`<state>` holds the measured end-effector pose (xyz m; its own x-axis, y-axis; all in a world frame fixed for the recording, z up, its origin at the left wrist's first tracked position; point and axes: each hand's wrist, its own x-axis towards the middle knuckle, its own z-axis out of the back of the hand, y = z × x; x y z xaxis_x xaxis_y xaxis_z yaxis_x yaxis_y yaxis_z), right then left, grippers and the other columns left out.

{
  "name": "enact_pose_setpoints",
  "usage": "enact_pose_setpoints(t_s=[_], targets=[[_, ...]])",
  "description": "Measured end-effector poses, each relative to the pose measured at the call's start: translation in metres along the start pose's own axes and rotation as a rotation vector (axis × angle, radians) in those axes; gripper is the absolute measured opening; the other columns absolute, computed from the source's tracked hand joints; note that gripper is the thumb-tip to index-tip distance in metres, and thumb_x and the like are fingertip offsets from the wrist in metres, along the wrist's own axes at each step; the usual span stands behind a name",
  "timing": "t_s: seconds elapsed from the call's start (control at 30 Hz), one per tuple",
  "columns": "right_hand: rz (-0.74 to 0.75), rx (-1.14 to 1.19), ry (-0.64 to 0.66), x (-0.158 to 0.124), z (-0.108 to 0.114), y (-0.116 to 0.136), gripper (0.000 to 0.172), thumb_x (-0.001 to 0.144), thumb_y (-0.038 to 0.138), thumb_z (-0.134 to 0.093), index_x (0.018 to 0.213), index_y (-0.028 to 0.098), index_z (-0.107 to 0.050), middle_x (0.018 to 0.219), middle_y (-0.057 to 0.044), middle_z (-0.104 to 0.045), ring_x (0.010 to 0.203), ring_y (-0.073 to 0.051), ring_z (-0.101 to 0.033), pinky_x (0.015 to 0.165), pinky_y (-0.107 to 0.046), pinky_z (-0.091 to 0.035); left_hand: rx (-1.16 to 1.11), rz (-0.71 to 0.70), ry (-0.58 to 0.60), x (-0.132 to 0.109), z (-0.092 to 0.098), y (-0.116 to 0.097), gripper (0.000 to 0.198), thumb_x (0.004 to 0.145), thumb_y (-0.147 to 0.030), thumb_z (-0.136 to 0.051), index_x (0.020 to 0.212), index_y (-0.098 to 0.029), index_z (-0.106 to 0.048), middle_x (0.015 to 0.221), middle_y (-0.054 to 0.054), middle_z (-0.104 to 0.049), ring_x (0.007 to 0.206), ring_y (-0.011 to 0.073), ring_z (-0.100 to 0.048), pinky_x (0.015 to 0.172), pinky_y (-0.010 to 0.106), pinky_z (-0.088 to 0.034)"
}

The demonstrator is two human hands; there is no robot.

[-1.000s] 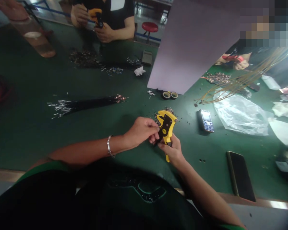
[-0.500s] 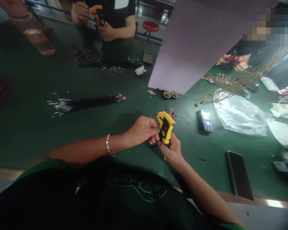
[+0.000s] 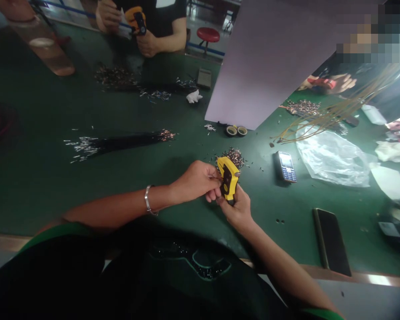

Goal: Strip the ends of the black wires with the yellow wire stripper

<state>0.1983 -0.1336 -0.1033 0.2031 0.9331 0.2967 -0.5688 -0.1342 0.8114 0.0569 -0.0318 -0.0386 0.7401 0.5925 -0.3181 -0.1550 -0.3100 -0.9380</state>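
My right hand [image 3: 238,208] is wrapped round the handles of a yellow and black wire stripper [image 3: 232,171], its head pointing up and left. Against the left side of that tool, my left hand [image 3: 200,181] is closed in a pinch, its fingertips at the jaws. Whatever those fingertips grip is too small and covered to make out. Just beyond the tool lies a heap of small wire offcuts [image 3: 235,155]. To the left rests a bundle of black wires [image 3: 126,141], with silvery ends on one side and coppery ends on the other.
A keypad phone [image 3: 286,166], a smartphone [image 3: 332,242] and a clear plastic bag [image 3: 333,155] lie to the right. Two tape rolls [image 3: 231,130] sit by an upright pale panel [image 3: 253,62]. Across the green table [image 3: 173,111], one co-worker holds an orange tool [image 3: 136,18], another a red one [image 3: 322,82].
The wire stripper has turned slightly in my right hand, showing more of its yellow edge. My left hand stays at the jaws. The co-worker's hand at the upper right has shifted.
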Motion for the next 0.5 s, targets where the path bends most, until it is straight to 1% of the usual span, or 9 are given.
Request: enact_pose_setpoints(t_s=[0.17,0.5], targets=[[-0.018,0.006,0.025,-0.0015,-0.0005,-0.0011,0.008,0.077,0.02,-0.055,0.085,0.02,-0.053,0.066,0.002,-0.057,0.054,-0.013,-0.05,0.052,-0.027,-0.041,0.027,0.012,0.009,0.0,0.0,-0.0019,0.011,0.068,-0.01,-0.053,0.071,-0.011,-0.063,0.059,0.001,-0.065,0.045,0.0088,-0.059,0.048,0.023,-0.051],[-0.042,0.012,0.014,-0.0021,-0.0012,-0.0007,0.007,0.078,0.021,-0.055,0.082,0.022,-0.049,0.064,0.003,-0.055,0.053,-0.014,-0.049,0.052,-0.028,-0.04,0.007,0.022,0.005,0.0016,-0.0005,-0.001,0.013,0.068,-0.009,-0.054,0.075,-0.01,-0.065,0.059,0.003,-0.067,0.046,0.0093,-0.059,0.05,0.024,-0.052]])
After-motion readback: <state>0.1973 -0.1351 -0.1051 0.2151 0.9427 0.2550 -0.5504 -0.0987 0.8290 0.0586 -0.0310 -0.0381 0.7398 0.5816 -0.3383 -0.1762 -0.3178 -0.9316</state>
